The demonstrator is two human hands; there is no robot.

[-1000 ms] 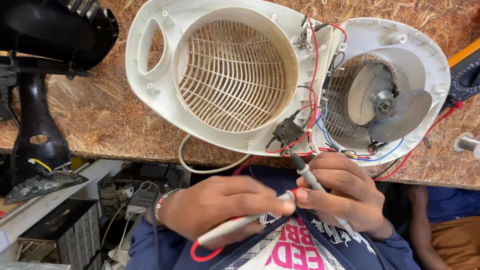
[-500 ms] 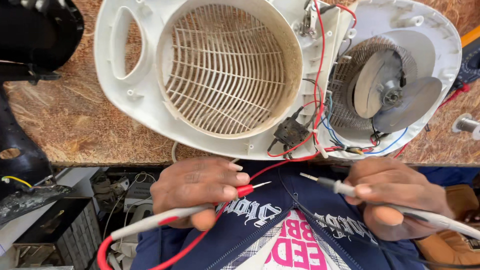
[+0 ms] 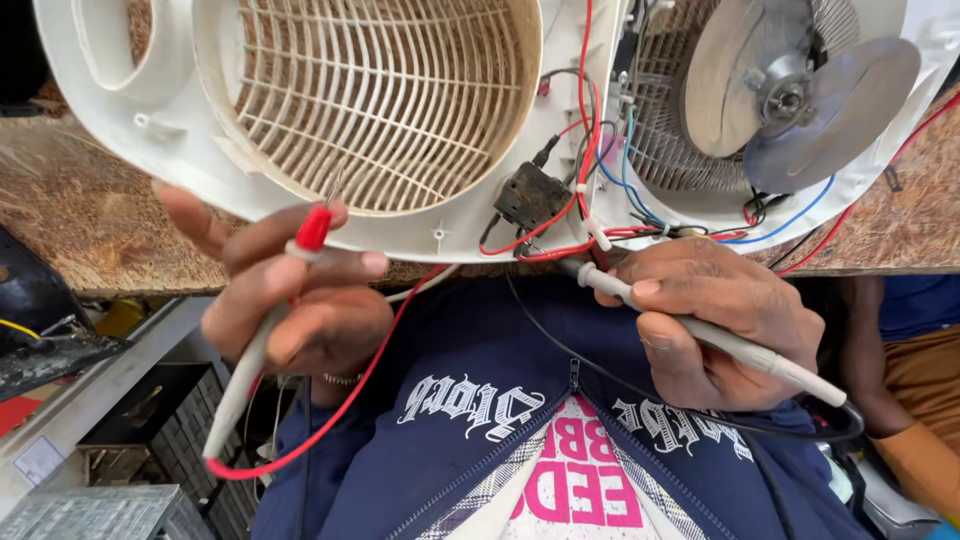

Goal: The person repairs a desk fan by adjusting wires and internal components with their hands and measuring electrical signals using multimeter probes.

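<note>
An opened white fan heater lies on the chipboard bench: its front shell with a round grille (image 3: 390,95) to the left, its rear half with a metal fan blade (image 3: 800,100) to the right. Red, blue and black wires (image 3: 590,190) run between them past a small black switch (image 3: 530,195). My left hand (image 3: 290,290) holds a red-tipped test probe (image 3: 310,230) pointing up at the grille's lower rim. My right hand (image 3: 710,320) holds a white, black-leaded probe (image 3: 700,335), its tip at the wires near the switch.
The chipboard bench top (image 3: 90,210) carries the heater halves. A black tool stand (image 3: 40,320) sits at the left edge. Below the bench are grey drawer units (image 3: 150,420). Another person's orange-clad leg (image 3: 920,400) is at the right.
Both hands rose from my lap to the heater. The red probe went up to the grille's rim, the other probe reached the wiring, and the view closed in.
</note>
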